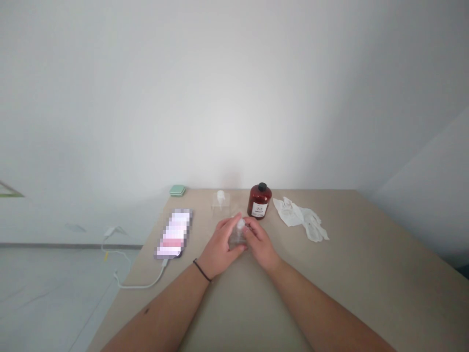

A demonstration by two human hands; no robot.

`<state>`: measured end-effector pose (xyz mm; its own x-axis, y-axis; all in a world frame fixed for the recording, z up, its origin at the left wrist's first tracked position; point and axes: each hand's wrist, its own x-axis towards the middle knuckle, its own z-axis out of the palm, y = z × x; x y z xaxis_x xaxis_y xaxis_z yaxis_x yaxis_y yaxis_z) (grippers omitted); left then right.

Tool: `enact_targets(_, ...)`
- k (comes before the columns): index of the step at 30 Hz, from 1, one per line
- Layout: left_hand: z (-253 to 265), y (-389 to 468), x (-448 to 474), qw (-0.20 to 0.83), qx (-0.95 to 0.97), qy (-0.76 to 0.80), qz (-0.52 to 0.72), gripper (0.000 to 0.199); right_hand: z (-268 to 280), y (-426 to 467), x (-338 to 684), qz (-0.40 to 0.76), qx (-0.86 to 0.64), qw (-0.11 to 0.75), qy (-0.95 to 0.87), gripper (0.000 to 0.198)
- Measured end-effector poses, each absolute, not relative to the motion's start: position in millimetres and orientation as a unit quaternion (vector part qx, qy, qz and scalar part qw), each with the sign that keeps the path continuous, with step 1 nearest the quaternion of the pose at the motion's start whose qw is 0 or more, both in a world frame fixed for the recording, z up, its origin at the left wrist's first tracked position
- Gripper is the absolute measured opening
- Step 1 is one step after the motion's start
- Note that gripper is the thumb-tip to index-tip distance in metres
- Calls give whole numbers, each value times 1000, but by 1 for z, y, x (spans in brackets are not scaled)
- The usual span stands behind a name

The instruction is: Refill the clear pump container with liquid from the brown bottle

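Between my hands is a small clear bottle (pixel 237 239) with a whitish top (pixel 241 224), standing low at the tabletop. My left hand (pixel 219 248) wraps its left side, thumb across the near side. From the right, my right hand (pixel 261 244) has its fingers closed at the top and upper side. Much of the bottle is hidden by my fingers. Just behind stands a similar clear square container (pixel 220 204) with a white top. A dark red-brown bottle (pixel 259 201) with a black cap and white label stands upright behind my right hand.
Crumpled white tissues (pixel 302 218) lie on the table (pixel 366 274) to the right. At left is a phone (pixel 174 234) with a white charging cable (pixel 142 286) running over the table's edge. A small green case (pixel 178 190) sits at the back left, near the wall (pixel 227 98).
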<state>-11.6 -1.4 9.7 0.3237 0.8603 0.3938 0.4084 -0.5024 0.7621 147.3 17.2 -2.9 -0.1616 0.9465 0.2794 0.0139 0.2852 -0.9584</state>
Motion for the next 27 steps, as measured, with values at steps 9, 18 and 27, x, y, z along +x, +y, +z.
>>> enact_targets(9, 8, 0, -12, 271, 769, 411, 408, 77, -9, 18, 147, 488, -397, 511, -585, 34)
enact_targets(18, 8, -1, -11, 278, 767, 409, 409, 78, -12, 21, 148, 471, -394, 523, -592, 35)
enact_targets(27, 9, -2, -12, 276, 767, 408, 413, 80, -9, 20, 148, 470, -386, 528, -593, 32)
